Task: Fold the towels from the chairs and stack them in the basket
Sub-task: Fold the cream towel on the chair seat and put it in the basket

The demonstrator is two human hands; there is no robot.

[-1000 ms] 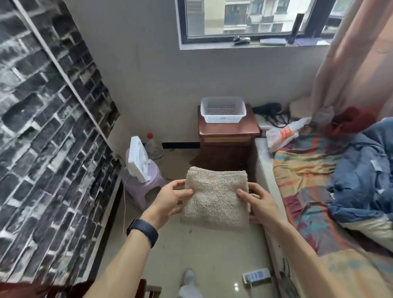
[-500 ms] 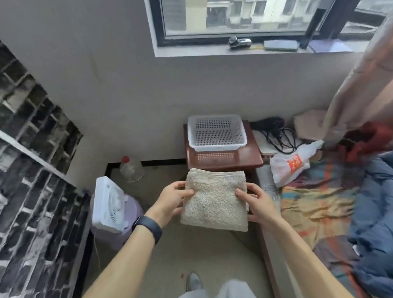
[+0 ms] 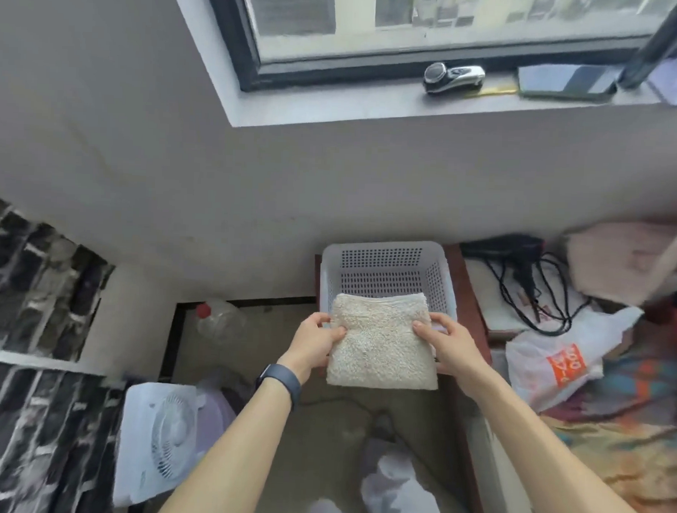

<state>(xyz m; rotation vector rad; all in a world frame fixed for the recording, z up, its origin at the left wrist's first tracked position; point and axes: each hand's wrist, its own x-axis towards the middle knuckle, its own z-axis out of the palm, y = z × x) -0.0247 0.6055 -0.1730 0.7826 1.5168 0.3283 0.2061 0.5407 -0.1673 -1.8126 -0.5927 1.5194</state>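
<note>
Chief: Status of the grip?
Inspector: Left hand (image 3: 314, 342) and right hand (image 3: 447, 344) each pinch a side of the towel (image 3: 381, 346), thumbs on top; it is folded square and held in the air.
Chief: Position?
Inspector: Over the near rim of the basket (image 3: 383, 256), not yet set down.
Chief: Progress?
Inspector: One towel folded, none stacked that I can see. No towel shows in the basket's visible part. Chairs out of view, so remainder unknown.

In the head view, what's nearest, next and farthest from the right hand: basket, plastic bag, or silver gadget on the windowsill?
1. basket, just beyond the right hand.
2. plastic bag, off to its right.
3. silver gadget, high on the windowsill.
</note>
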